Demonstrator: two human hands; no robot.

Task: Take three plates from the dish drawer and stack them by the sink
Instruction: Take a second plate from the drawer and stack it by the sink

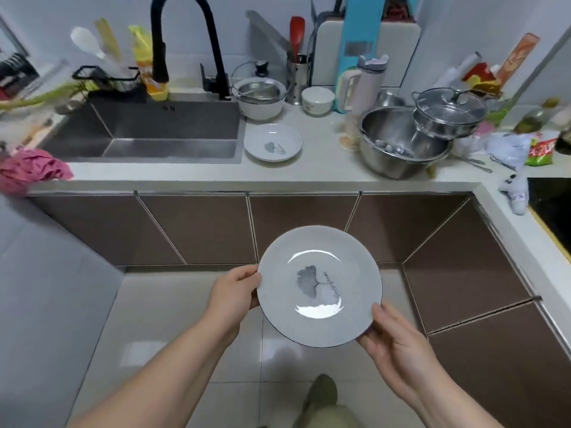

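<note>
Both hands, left hand (235,292) at nine o'clock and right hand (391,340) at four, clamp our round white leaf-print plate (319,285) above the floor. Second plate in transit; next, set it on the matching plate (273,142) beside the grey steel sink (148,131).

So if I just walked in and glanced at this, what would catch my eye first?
Probably the white plate with a grey leaf print, held low over the floor by the left hand and right hand. Next, a matching plate lying on the counter just right of the sink. Further right, stacked steel bowls and pots crowd the counter.
</note>
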